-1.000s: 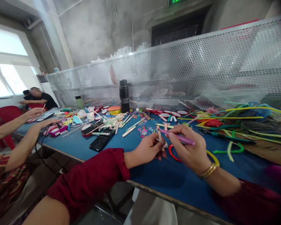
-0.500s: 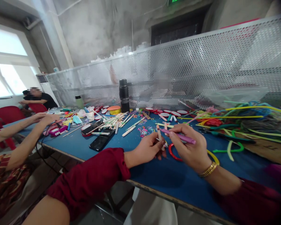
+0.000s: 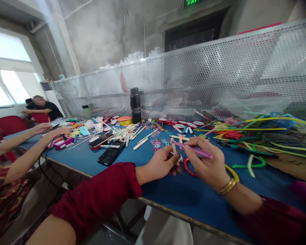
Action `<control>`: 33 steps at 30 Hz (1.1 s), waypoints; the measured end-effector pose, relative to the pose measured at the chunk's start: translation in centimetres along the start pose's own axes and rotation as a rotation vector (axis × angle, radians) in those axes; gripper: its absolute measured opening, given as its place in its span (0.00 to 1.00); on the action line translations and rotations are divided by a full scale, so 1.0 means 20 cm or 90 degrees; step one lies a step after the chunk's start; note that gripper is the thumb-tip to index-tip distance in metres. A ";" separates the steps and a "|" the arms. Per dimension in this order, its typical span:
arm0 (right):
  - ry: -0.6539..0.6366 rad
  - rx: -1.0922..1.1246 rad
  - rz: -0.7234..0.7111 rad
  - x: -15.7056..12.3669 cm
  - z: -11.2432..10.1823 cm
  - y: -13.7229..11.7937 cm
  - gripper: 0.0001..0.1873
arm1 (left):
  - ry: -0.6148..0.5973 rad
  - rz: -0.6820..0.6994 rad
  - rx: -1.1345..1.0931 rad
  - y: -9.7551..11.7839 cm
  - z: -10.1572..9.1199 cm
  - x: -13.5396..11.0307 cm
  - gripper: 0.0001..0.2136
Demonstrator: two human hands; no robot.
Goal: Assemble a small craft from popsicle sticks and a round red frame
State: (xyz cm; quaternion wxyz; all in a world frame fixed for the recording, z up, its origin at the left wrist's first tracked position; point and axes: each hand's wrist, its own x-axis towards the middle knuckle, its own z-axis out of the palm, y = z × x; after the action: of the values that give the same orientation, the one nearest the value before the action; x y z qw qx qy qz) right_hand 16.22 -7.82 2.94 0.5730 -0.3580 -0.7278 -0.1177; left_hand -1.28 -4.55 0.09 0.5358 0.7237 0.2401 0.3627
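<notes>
My left hand (image 3: 164, 161) is closed around a wooden craft stick (image 3: 174, 148) that stands up from its fingertips, its upper end tinted pinkish. In my right hand (image 3: 206, 160) is a purple marker pen (image 3: 197, 151), gripped like a writing tool. The pen's tip meets the upper part of the stick, or lies very close to it. A red ring (image 3: 186, 167) rests on the table just under the two hands. By my right wrist curves a yellow ring (image 3: 233, 172), partly hidden behind the hand.
The blue table (image 3: 153, 185) carries a pile of craft sticks (image 3: 126, 132), phones (image 3: 109, 154), a black bottle (image 3: 135, 105) and small colourful bands (image 3: 156, 144). Pipe cleaners (image 3: 265, 129) lie heaped at right. At left, another person's hands (image 3: 42, 128) work over the table. A perforated metal panel (image 3: 219, 78) stands behind.
The purple pen's tip has shifted slightly left across the stick. My hands otherwise keep their places. The other person's hands at left have moved a little, and a thin stick now shows there.
</notes>
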 end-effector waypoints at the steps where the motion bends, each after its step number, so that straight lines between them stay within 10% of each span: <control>1: 0.002 0.000 0.001 0.00 0.00 0.00 0.06 | -0.001 0.001 -0.001 0.00 0.00 0.00 0.30; 33: 0.005 -0.004 0.003 0.01 0.00 -0.01 0.07 | 0.002 0.004 0.006 0.01 -0.01 0.00 0.29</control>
State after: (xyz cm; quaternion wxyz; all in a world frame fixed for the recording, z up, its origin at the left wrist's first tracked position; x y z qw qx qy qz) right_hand 16.08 -7.97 3.23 0.5748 -0.3613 -0.7243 -0.1203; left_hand -1.43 -4.58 0.29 0.5308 0.7263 0.2406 0.3644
